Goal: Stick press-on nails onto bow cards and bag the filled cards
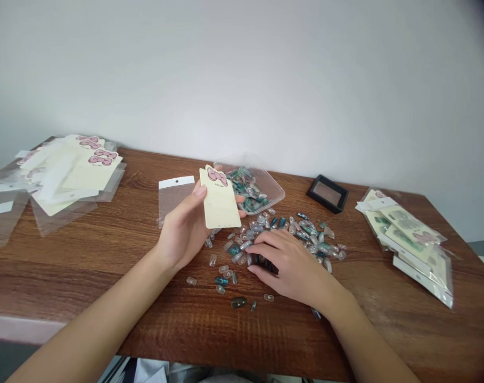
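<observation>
My left hand point(188, 231) is closed on a cream backing card point(221, 207) with a pink bow at its top. The thumb lies on the card's front edge and the fingers are behind it. My right hand point(285, 260) reaches palm down into a loose pile of press-on nails point(317, 234), clear, grey and teal. Its fingers are bent, with thumb and forefinger apart, and nothing shows held between them. Several single nails lie in front of the hands, among them a dark one point(238, 302).
Behind the card stands a clear plastic tub point(276, 189) of more nails. A black framed box point(328, 193) is to its right. Filled bags point(409, 234) lie at the far right. Bow cards point(88, 173) and clear bags are stacked at left; one bag point(173, 199) lies by my left hand.
</observation>
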A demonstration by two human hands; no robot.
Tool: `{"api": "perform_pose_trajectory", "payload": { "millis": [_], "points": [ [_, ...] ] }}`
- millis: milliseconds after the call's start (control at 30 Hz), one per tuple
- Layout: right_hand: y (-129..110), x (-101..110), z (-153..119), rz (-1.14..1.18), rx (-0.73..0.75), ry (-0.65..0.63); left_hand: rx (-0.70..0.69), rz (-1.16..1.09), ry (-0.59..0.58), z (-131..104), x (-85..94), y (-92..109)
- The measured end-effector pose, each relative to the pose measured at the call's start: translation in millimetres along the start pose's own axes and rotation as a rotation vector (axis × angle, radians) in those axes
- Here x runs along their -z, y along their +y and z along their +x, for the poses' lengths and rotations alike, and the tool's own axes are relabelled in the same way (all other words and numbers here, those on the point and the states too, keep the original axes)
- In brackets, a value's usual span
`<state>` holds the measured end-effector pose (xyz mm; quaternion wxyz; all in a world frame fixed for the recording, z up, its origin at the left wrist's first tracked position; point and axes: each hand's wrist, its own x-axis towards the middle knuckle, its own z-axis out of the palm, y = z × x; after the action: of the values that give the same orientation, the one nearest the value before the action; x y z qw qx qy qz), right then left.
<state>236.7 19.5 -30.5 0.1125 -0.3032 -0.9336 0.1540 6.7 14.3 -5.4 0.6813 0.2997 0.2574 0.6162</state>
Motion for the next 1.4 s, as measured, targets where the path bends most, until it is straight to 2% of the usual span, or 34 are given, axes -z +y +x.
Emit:
{"api": "perform_pose_trajectory", "payload": {
  "millis": [600, 800, 933, 1133, 1400],
  "points": [
    [0, -1, 2, 0.026, -0.006, 0.002, 0.029, 0.036, 0.095, -1, -5.4, -1],
    [-5, 5, 0, 0.087, -0.054, -0.016, 0.035, 0.043, 0.128, -1, -7.5, 0],
    [-4, 7, 0, 0.101, -0.082, 0.046, 0.040, 0.026, 0.134, -1, -7.0, 1],
    [9, -1, 2, -0.070, -0.270, 0.152, 0.061, 0.038, 0.145, -1, -7.3, 1],
    [11, -3, 3, -0.079, -0.253, 0.159, 0.069, 0.047, 0.141, -2, -6.1, 2]
  ]
}}
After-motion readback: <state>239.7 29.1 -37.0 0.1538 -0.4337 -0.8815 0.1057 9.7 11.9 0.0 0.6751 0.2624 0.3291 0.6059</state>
